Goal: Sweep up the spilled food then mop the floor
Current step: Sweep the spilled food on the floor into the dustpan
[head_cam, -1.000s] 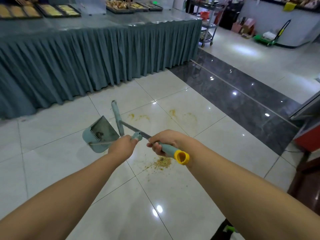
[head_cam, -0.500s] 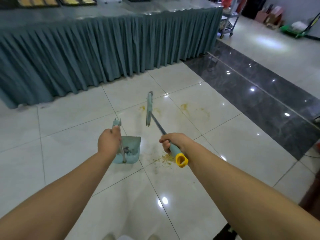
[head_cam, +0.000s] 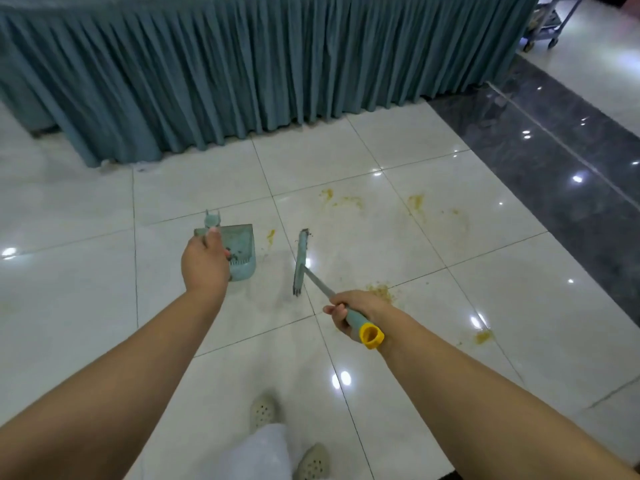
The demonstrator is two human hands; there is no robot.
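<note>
Gripping the upright handle of the dustpan (head_cam: 242, 252), the left hand (head_cam: 204, 263) has its fingers curled round the thin shaft, whose forked teal tip sticks up just above the knuckles; the pan lies on the white tiled floor (head_cam: 69, 323) with its open side facing right and dark crumbs inside. A small yellow blob of food (head_cam: 271, 233) lies just beside the pan's right edge. Next to the right stands the broom (head_cam: 300, 263), its narrow teal head on the tiles, near the pan but apart from it. The metal shaft slants back to the right hand (head_cam: 358, 310), which clasps the teal grip just ahead of its yellow end cap. A heap of crumbs (head_cam: 381, 292) lies on the floor just beyond that hand, yellow smears (head_cam: 417, 202) mark the tiles farther off, and one more spot (head_cam: 483, 337) lies to the right. Behind all this hangs the pleated skirt of the desk (head_cam: 263, 64). At the bottom edge two shoes (head_cam: 263, 412) and a white trouser leg show.
</note>
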